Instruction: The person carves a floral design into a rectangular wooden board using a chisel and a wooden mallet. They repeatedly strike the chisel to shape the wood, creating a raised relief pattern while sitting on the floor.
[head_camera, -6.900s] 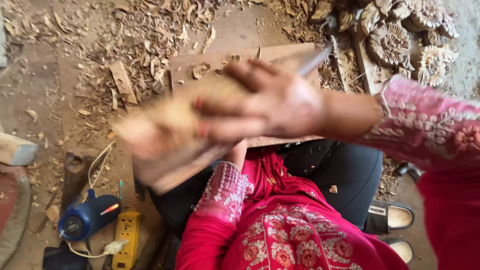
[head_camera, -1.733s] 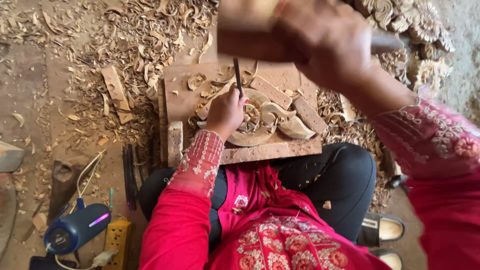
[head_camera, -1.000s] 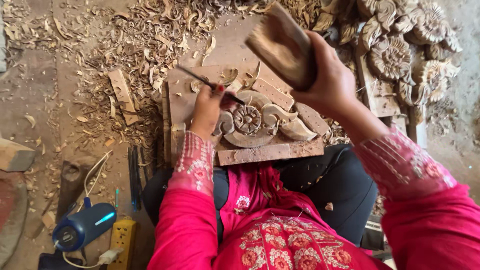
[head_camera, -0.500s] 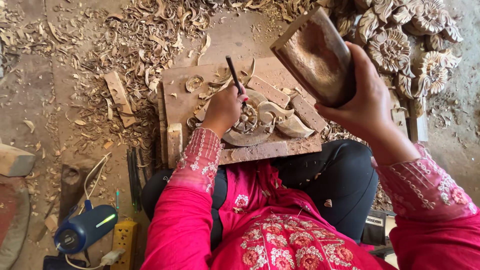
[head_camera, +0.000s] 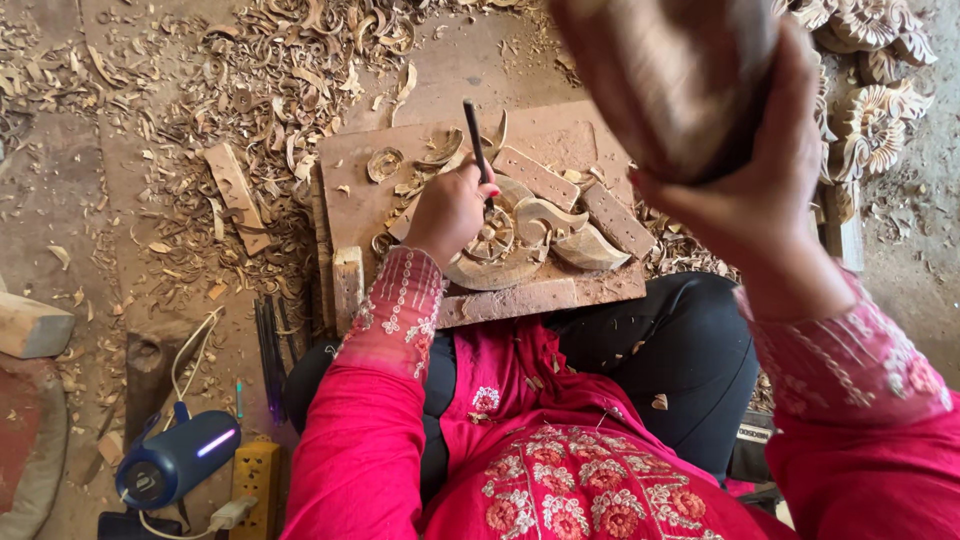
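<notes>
A person in red embroidered sleeves sits cross-legged on the floor, carving. Nearest the camera, the right hand is raised and closed tight round a blurred wooden mallet; lower down, the left hand is wrapped round a thin dark chisel, held upright with its tip on a floral carving that lies on a board across the lap. A mallet blow landing off-centre could glance onto the left hand's knuckles, since they sit just below the chisel's head; a slanted strike could also skid the blade and chip the petals, and the board, resting only on the knees, might tip. At the near left stand a blue cylindrical speaker and a yellow power strip, cabled together. Beyond lie spare chisels, shavings and, far right, finished rosettes. No packages, labels or signs are visible.
</notes>
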